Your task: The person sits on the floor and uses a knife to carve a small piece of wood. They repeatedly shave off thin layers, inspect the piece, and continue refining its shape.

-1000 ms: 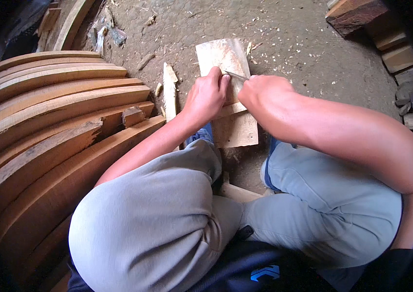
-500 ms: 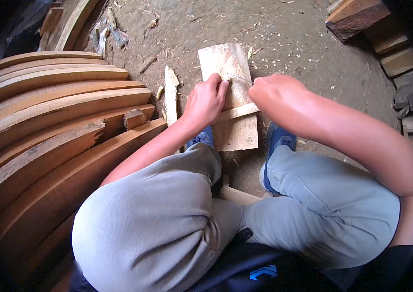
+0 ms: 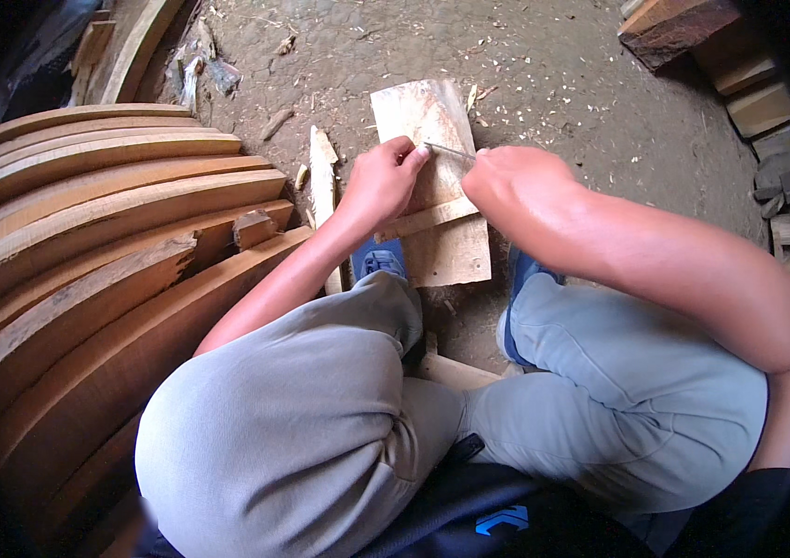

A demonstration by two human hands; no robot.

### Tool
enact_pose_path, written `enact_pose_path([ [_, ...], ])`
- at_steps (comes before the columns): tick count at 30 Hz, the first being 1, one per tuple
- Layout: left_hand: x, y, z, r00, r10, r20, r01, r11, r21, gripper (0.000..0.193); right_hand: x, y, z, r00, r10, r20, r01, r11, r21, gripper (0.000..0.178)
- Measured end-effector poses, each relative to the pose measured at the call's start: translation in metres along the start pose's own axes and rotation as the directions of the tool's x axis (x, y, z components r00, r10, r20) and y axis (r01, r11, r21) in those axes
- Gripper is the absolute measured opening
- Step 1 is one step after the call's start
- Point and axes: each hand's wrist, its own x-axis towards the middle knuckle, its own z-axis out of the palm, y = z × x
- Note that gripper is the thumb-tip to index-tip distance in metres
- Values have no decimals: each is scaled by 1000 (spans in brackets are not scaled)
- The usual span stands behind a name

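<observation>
My right hand (image 3: pixel 511 177) is closed around a thin, straight metal tool (image 3: pixel 451 150), its handle hidden inside the fist. The tool's far end reaches my left hand's thumb tip. My left hand (image 3: pixel 384 181) is closed too, thumb against the bent fingers; whatever is pinched there is too small or hidden to name. Both hands are above a pale, rough wooden board (image 3: pixel 446 256) lying on the ground between my feet. Across that board runs a narrow wooden strip (image 3: pixel 428 219), partly hidden by my right hand.
At left stands a row of curved, sawn planks (image 3: pixel 125 191). A splintered wood strip (image 3: pixel 322 172) lies beside the board. More timber blocks (image 3: pixel 679 28) are stacked at the far right. Wood chips dot the dirt floor (image 3: pixel 544 84). My blue shoes (image 3: pixel 381 262) flank the board.
Both hands have shifted slightly left. The tool's tip has come to my left thumb, where before it pointed past it over the board. The wooden strip's left end shows more.
</observation>
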Motion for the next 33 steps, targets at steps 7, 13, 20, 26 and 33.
enact_pose_path([
  [7, 6, -6, 2, 998, -50, 41, 54, 994, -95, 35, 0, -6, -9, 1000, -18, -1, 18, 1000, -5, 15],
  [13, 11, -5, -2, 987, -122, 101, 133, 985, -106, 36, 12, -26, -27, 948, 91, 305, -44, 987, -158, 57],
  [20, 9, -9, -5, 990, -112, 88, 123, 984, -127, 33, 14, -16, -26, 990, 29, 137, -29, 1000, -5, 20],
  [26, 0, -7, 2, 999, -10, 41, 13, 995, -94, 33, 5, 9, -8, 997, -39, -62, 41, 999, 35, 10],
  [33, -6, -4, 8, 985, 123, -123, -120, 992, 28, 28, -5, 5, -11, 998, -41, -52, 41, 999, -13, 18],
])
